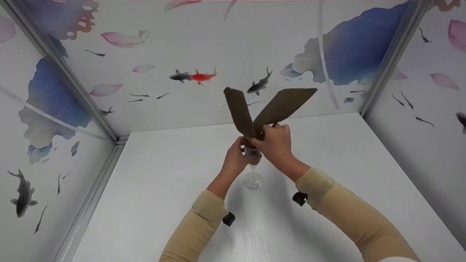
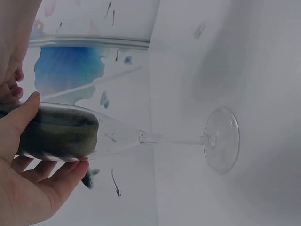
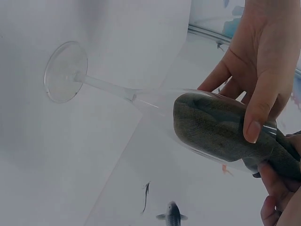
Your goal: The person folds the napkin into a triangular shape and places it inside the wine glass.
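Observation:
A clear champagne flute (image 2: 117,134) with a thin stem and round foot (image 1: 253,181) is upright at the white tabletop. Into its bowl is tucked a folded brown cloth napkin (image 1: 285,105), whose two stiff ends spread above the rim in a V. My left hand (image 1: 238,156) grips the bowl, thumb on one side and fingers on the other. At the rim my right hand (image 1: 277,143) pinches the napkin where the ends meet. Through the glass, the rounded lower fold of the napkin (image 3: 207,125) shows in the upper bowl, with clear space below it.
The white table (image 1: 164,189) ends at a back wall (image 1: 204,105) printed with fish and petals. Printed panels stand on both sides, with metal rails (image 1: 91,109) in the corners. A small black camera (image 1: 300,198) sits at each wrist.

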### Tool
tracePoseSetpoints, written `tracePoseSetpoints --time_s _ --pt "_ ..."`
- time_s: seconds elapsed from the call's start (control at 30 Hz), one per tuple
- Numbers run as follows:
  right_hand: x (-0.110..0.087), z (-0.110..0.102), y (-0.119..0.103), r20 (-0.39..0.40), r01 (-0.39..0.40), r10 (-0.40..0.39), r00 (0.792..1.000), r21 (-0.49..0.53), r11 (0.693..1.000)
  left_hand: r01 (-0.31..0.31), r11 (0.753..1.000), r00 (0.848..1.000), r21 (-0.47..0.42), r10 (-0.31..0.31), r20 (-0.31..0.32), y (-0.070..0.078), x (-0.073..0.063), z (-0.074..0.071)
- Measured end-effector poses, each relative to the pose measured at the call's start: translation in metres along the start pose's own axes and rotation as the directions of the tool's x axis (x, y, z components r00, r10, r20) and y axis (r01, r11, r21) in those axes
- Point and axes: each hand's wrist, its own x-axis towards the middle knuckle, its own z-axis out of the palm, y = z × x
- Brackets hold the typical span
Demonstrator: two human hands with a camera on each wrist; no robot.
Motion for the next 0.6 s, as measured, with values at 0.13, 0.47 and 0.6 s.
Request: tracePoseSetpoints --time_s 0.13,0.47,0.6 --pt "0.0 0.0 0.001 0.017 -0.017 0.018 1.0 -0.04 0.999 -0.01 0.999 1.0 -0.035 0.009 -0.021 0.0 0.004 0.003" --pt "0.009 0.002 -0.001 0.078 -0.092 0.099 0.992 -0.09 0.992 -0.02 0.999 0.997 -0.041 0.017 -0.077 -0.001 0.019 0.011" --pt "0.014 0.005 0.0 0.08 -0.126 0.133 0.988 -0.091 0.988 -0.007 0.999 0.997 -0.031 0.005 -0.077 -0.002 0.029 0.015"
